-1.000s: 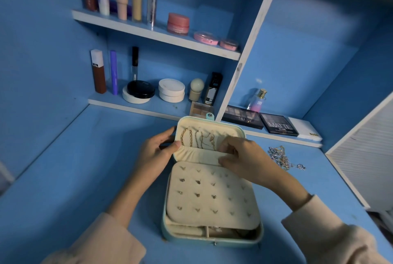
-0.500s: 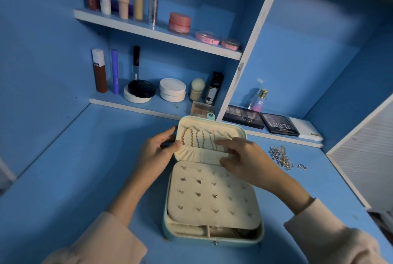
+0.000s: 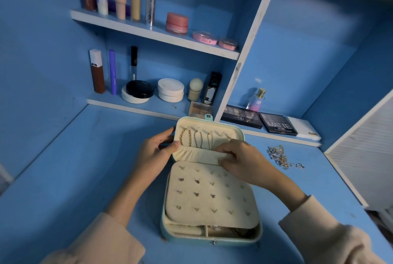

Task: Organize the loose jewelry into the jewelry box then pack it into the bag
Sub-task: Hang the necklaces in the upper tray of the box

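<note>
While the box (image 3: 212, 240) lies open on the desk (image 3: 85, 168) under my view, its lid (image 3: 239, 134) stands up at the far side, and I have both hands on that lid. The left hand (image 3: 153, 155) grips the lid's left edge, with the thumb pressed inside against the pocket (image 3: 197, 154) and the fingers round the outside. The right hand (image 3: 242, 159) has its fingers curled on the pocket's right end, thumb and forefinger pinching the fabric. I cannot tell whether a chain sits between them, because the hand itself covers that corner. Left of that hand, gold chains (image 3: 187, 137) hang inside the lid, their lower ends tucked into the pocket. Over the box's tray lies a cream panel (image 3: 210, 195) studded with small earrings. It hides the compartments beneath, save a strip at the near wall. The loose heap (image 3: 278, 156) of silver and gold jewelry lies on the desk right of the box, apart from it. Just behind the lid I see a small palette (image 3: 198, 109) beside a white post (image 3: 240, 61). Behind and right of the box are two dark palettes (image 3: 241, 116), a white case (image 3: 304, 128) and a perfume bottle (image 3: 256, 99). Behind and left of the box, a low shelf (image 3: 127, 105) carries compacts (image 3: 170, 89) and tubes (image 3: 96, 71).
</note>
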Demonstrator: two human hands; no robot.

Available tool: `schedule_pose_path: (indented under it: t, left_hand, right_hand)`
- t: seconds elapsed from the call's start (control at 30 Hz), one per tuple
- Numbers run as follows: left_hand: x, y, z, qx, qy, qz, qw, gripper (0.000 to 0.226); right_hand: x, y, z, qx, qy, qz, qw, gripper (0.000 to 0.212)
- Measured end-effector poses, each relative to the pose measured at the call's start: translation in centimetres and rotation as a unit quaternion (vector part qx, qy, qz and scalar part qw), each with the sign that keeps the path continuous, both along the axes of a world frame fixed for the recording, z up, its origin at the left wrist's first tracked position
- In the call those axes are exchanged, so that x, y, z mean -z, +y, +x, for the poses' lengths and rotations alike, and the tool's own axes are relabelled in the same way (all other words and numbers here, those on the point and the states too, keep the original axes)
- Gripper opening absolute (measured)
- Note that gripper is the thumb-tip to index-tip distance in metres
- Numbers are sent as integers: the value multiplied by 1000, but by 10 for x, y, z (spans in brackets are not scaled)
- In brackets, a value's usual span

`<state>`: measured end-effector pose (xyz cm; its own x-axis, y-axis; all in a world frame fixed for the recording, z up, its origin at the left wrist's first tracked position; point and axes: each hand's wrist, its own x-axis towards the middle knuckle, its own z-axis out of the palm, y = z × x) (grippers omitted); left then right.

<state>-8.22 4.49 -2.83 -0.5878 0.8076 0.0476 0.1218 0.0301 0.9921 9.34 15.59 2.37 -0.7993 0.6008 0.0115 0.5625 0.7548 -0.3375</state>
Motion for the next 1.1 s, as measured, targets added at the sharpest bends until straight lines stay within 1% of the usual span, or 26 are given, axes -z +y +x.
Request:
schedule_pose_path:
  t: [0.13, 0.3, 0.37, 0.43, 0.5, 0.57, 0.63, 0.73, 0.8, 0.83, 0.9, 1.0, 1.1]
  left_hand:
    - [0, 0, 0, -5, -2, -2, 1000, 42]
    - [0, 1, 1, -7, -2, -5, 1000, 43]
    - [-1, 0, 0, -11, -3, -4, 1000, 42]
    - [0, 1, 0, -10, -5, -2, 1000, 42]
    - [0, 1, 0, -11, -10, -2, 1000, 41]
    - [0, 1, 0, -12, -14, 0, 1000, 42]
    - [1, 2, 0, -14, -13, 4, 1000, 44]
    - [2, 3, 0, -13, -17, 5, 1000, 43]
    - [2, 3, 0, -11, -19, 7, 1000, 42]
    - [2, 3, 0, -10, -19, 7, 1000, 42]
    - [2, 3, 0, -8, -20, 9, 1000, 43]
    - [2, 3, 0, -12, -20, 10, 1000, 44]
    - [1, 3, 1, -16, -16, 11, 1000, 43]
  right_hand:
    - [2, 3, 0, -8, -6, -19, 1000, 34]
    - [0, 4, 4, -15, 15, -24, 999, 30]
    - [-3, 5, 6, -3, 42, -55, 998, 27]
    - [-6, 7, 10, 3, 88, -85, 993, 28]
    - [-11, 13, 17, 13, 138, -76, 987, 29]
    - [-17, 26, 26, 43, 153, -43, 986, 23]
    - [-22, 46, 38, 87, 119, -11, 989, 20]
    - [-22, 79, 61, 158, -2, 29, 987, 17]
    - [-17, 94, 73, 181, -74, 48, 980, 20]
    - [-15, 98, 78, 185, -96, 48, 977, 21]
    - [-11, 101, 84, 184, -124, 47, 974, 24]
    - [-3, 102, 88, 191, -140, 54, 970, 28]
    - [7, 103, 90, 203, -127, 62, 969, 22]
